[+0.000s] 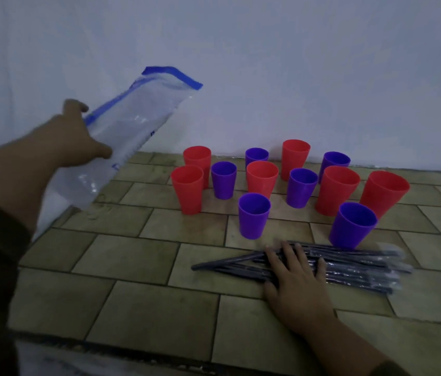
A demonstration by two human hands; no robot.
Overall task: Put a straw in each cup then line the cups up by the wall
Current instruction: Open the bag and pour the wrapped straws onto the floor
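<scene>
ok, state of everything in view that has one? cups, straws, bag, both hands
red cups: six, upright, no straws in them.
purple cups: six, upright, no straws in them.
straws: dark bundle, lying flat on the tiles in front of the cups.
plastic bag: lifted off the tiles, looks empty.
left hand: grips the bag.
right hand: fingers straight, resting on the straws.

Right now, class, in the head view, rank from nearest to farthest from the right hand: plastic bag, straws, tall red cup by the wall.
1. straws, under the right hand.
2. tall red cup, by the wall.
3. plastic bag, raised far left.
</scene>
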